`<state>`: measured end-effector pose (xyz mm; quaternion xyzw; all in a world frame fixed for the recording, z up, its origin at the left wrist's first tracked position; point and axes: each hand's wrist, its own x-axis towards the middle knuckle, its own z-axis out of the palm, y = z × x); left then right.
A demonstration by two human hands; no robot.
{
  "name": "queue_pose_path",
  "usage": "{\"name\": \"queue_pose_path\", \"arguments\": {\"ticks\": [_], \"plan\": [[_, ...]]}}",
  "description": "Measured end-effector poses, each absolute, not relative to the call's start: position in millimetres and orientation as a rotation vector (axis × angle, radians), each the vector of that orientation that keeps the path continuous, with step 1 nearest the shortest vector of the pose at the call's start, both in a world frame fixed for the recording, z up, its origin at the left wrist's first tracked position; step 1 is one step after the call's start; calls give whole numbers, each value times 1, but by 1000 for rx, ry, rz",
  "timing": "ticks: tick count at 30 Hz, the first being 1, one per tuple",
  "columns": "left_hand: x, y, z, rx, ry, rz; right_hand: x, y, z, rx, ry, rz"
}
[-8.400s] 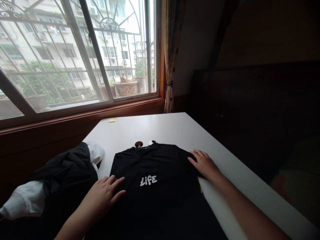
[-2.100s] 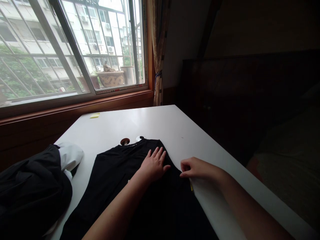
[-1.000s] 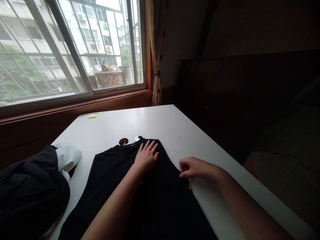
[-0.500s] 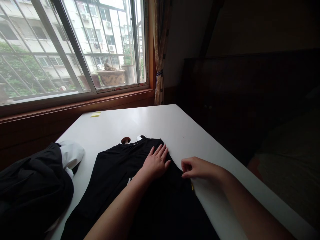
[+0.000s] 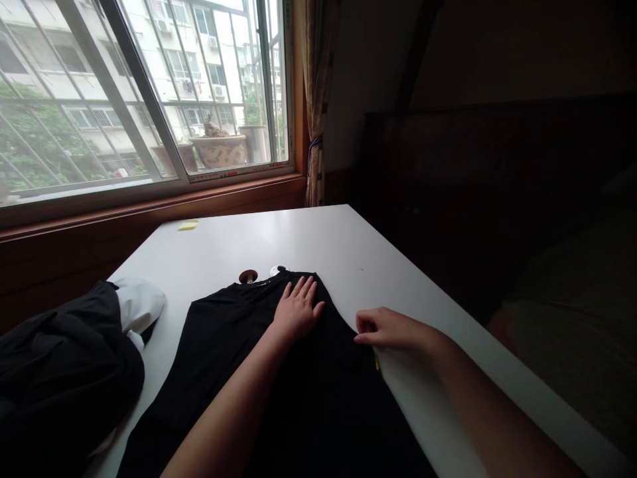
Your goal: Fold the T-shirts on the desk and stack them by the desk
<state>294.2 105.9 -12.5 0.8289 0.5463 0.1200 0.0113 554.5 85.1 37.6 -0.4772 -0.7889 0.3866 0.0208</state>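
A black garment lies spread on the white table, its neckline toward the window. My left hand rests flat on its upper right part, fingers spread. At the garment's right edge, my right hand is closed in a pinch on the black fabric. Just below that hand a small yellow bit shows at the edge. The lower part of the garment is very dark, and my left forearm crosses over it.
A heap of dark cloth with a white cloth sits at the left. Beyond the neckline are a round brown hole and a white disc. Yellow paper lies near the far edge, below the window.
My left hand has slid slightly left and away from me over the fabric. My right hand keeps its pinch at the edge. The whole view has shifted a little.
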Motion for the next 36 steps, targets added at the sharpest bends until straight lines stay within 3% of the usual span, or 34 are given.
{"name": "queue_pose_path", "arguments": {"ticks": [8,15,27,36], "plan": [[292,102,-6,2582,1757,484,555,86,38,-1479,-2471,1185],[289,99,-1,2790,1300,517,556,87,37,-1475,-2473,1195],[288,98,-4,2721,1433,466,556,87,37,-1508,-2507,1169],[286,81,27,2784,726,470,563,90,36,-1515,-2478,1173]]}}
